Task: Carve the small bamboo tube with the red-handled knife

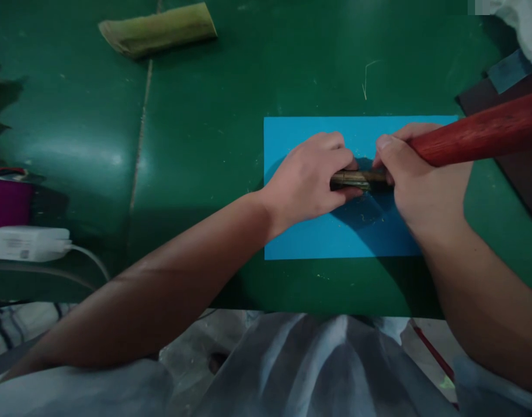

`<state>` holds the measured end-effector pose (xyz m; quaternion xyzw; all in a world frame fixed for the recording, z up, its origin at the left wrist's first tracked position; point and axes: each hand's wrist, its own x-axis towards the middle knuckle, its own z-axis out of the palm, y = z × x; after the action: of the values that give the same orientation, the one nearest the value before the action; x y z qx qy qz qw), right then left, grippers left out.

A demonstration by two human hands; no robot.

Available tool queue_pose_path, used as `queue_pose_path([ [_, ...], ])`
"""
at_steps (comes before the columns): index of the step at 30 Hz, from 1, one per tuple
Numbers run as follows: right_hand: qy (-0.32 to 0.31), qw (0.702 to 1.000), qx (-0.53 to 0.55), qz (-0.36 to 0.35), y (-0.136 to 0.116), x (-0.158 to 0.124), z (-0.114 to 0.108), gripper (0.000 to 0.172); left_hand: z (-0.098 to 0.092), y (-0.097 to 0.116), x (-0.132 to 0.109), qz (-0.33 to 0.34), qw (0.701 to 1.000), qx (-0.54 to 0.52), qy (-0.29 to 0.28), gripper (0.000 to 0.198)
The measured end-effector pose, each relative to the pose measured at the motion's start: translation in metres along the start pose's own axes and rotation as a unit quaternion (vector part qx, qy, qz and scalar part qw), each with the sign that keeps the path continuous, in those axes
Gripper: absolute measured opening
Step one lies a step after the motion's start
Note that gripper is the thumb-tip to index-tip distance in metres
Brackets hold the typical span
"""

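While the left hand (307, 176) bends over a blue sheet (296, 243), its thumb and fingers are closed on a short brown stick (350, 178), which pokes out between them towards the right hand. The stick lies level, just above the middle of the sheet, and its pale, greenish underside shows beside the thumb.

Close by on the right of that grip, the right hand (431, 194) is clamped on a red handle (483, 130), which lies in the crook of the thumb and slants away to the upper right. The right fingertips meet the far end of the stick; they are in shadow, so I cannot tell for sure where the stick ends and the tool begins.

Small crumbs (372, 219) lie on the sheet just below the grip, and a thin thread (365, 81) rests beyond it on the green table (231, 116). Well off to the upper left of the hands is a piece of bamboo (161, 32). Far to the left sit a purple box (9, 202) and a white charger (29, 243) with its cable (92, 258). To the right, past the right hand, is a dark board (524, 179), partly behind the handle.
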<state>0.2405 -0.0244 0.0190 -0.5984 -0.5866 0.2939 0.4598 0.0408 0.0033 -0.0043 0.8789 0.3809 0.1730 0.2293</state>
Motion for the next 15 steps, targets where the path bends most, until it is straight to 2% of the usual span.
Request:
queue_pose_path([
  [9,0.021,0.999,0.018,-0.03,0.0029,0.0023,0.0068,0.028,0.0005,-0.0017,0.0007,0.007,1.0,-0.005,0.008,0.016],
  [15,-0.003,0.999,0.0,-0.042,0.0044,0.001,0.0086,0.031,0.0005,-0.0021,-0.0003,0.002,1.0,-0.016,0.009,0.018],
])
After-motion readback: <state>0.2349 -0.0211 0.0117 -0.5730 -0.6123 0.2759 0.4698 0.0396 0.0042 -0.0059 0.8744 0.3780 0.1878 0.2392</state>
